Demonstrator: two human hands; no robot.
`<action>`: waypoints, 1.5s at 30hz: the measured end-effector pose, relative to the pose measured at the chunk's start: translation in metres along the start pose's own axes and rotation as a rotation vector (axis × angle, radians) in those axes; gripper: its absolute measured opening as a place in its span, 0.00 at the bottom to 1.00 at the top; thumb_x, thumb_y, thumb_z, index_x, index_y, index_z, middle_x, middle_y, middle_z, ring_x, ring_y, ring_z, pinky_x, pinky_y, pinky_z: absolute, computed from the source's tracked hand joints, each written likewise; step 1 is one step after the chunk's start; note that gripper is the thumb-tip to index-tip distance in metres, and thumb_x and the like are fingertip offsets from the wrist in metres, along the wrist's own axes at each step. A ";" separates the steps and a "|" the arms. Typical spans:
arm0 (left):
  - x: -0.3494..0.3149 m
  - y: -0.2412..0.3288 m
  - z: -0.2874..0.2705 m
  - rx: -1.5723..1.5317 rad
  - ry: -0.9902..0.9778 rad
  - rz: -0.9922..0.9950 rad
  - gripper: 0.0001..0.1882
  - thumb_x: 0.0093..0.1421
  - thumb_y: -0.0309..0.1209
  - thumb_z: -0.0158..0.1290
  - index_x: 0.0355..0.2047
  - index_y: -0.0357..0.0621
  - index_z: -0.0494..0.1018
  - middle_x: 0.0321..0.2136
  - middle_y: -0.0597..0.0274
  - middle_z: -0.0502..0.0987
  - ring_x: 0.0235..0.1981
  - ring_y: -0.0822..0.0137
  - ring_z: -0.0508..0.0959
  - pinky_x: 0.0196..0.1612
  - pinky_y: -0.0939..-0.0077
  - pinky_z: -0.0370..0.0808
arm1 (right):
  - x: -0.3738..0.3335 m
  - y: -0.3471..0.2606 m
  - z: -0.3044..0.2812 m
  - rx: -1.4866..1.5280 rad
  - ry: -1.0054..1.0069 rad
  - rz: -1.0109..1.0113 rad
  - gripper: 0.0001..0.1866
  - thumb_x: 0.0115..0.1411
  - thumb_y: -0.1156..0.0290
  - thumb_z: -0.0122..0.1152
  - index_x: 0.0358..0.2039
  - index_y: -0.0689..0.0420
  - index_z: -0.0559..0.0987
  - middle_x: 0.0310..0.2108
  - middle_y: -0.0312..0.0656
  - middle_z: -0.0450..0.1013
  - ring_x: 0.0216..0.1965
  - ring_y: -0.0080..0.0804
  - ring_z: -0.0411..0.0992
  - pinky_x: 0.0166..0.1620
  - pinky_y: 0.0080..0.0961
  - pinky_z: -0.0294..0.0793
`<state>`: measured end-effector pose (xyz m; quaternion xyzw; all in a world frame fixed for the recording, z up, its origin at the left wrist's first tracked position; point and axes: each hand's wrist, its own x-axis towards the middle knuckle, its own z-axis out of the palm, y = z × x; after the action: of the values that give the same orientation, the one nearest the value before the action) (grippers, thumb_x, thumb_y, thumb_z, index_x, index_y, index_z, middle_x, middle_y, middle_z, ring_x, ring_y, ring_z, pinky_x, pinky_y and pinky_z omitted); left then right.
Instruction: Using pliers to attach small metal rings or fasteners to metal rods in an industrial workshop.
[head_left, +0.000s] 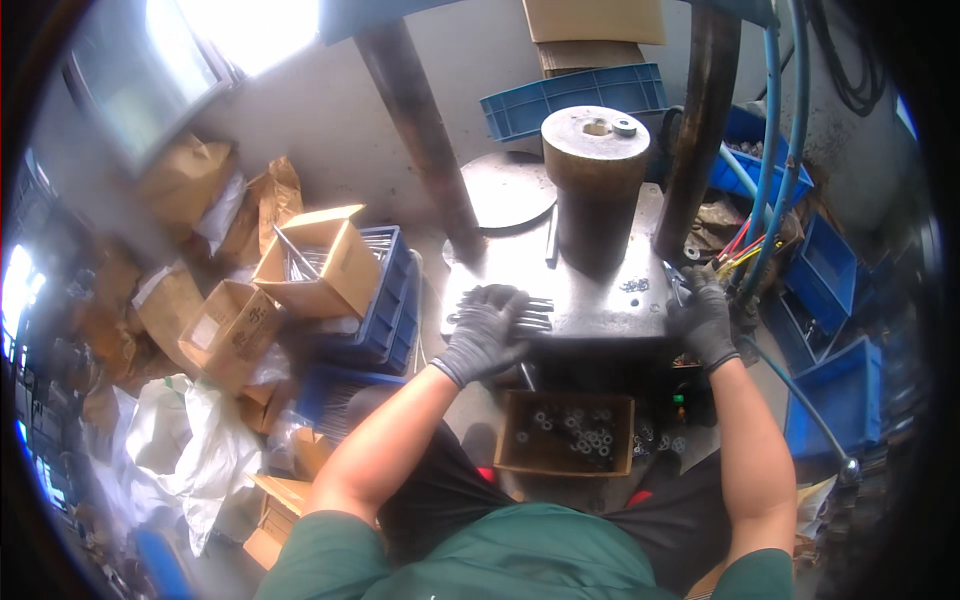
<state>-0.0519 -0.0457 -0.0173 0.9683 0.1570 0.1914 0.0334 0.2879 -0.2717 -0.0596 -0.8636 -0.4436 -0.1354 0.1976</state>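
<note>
My left hand, in a dark grey glove, lies palm down over several slim metal rods on the near left of the steel press table. Its fingers are stretched over the rods and the thumb stands apart. Rod ends stick out on both sides. My right hand, gloved alike, is at the table's right edge, closed around a slim metal tool whose kind I cannot make out. Small metal pieces lie left of it. Behind them rises a thick steel cylinder with a ring on top.
Two steel columns flank the cylinder. Below the table, a box holds metal rings. Cartons and blue crates stand left. Blue hoses, coloured wires and blue bins are right.
</note>
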 end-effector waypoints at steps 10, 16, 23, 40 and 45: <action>-0.010 -0.002 0.029 -0.086 0.377 0.258 0.14 0.47 0.29 0.63 0.36 0.51 0.76 0.33 0.60 0.76 0.37 0.51 0.78 0.40 0.55 0.75 | 0.005 -0.008 0.035 0.132 0.218 -0.135 0.28 0.50 0.71 0.66 0.54 0.59 0.78 0.49 0.55 0.74 0.52 0.58 0.73 0.58 0.48 0.72; 0.015 0.011 0.022 -1.019 0.523 -0.247 0.12 0.68 0.27 0.54 0.50 0.43 0.79 0.32 0.70 0.78 0.30 0.81 0.75 0.33 0.81 0.74 | -0.001 0.005 0.027 0.199 0.231 -0.148 0.27 0.50 0.73 0.65 0.54 0.58 0.77 0.48 0.56 0.74 0.50 0.58 0.72 0.57 0.49 0.71; 0.050 -0.037 0.030 -1.446 0.799 -0.697 0.14 0.66 0.19 0.59 0.50 0.42 0.75 0.43 0.67 0.80 0.45 0.73 0.80 0.53 0.77 0.79 | -0.001 -0.007 0.041 0.076 0.226 -0.225 0.25 0.55 0.75 0.61 0.56 0.63 0.75 0.52 0.52 0.70 0.54 0.50 0.71 0.63 0.39 0.70; 0.006 -0.058 -0.064 -2.166 1.243 -0.625 0.10 0.69 0.24 0.57 0.49 0.44 0.73 0.46 0.56 0.81 0.46 0.60 0.83 0.49 0.59 0.86 | 0.002 0.014 0.033 0.088 0.124 -0.181 0.20 0.65 0.76 0.58 0.57 0.65 0.77 0.56 0.53 0.75 0.62 0.50 0.69 0.68 0.39 0.64; -0.115 -0.132 -0.052 -2.019 1.476 -0.777 0.08 0.69 0.26 0.56 0.48 0.41 0.74 0.42 0.54 0.82 0.46 0.57 0.83 0.53 0.56 0.81 | -0.001 0.024 0.041 0.305 0.097 -0.126 0.21 0.67 0.78 0.58 0.59 0.67 0.75 0.61 0.50 0.73 0.68 0.43 0.65 0.72 0.37 0.59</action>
<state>-0.2110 0.0438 -0.0267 0.0761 0.1938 0.6839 0.6992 0.3096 -0.2657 -0.1016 -0.7866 -0.5023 -0.1201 0.3385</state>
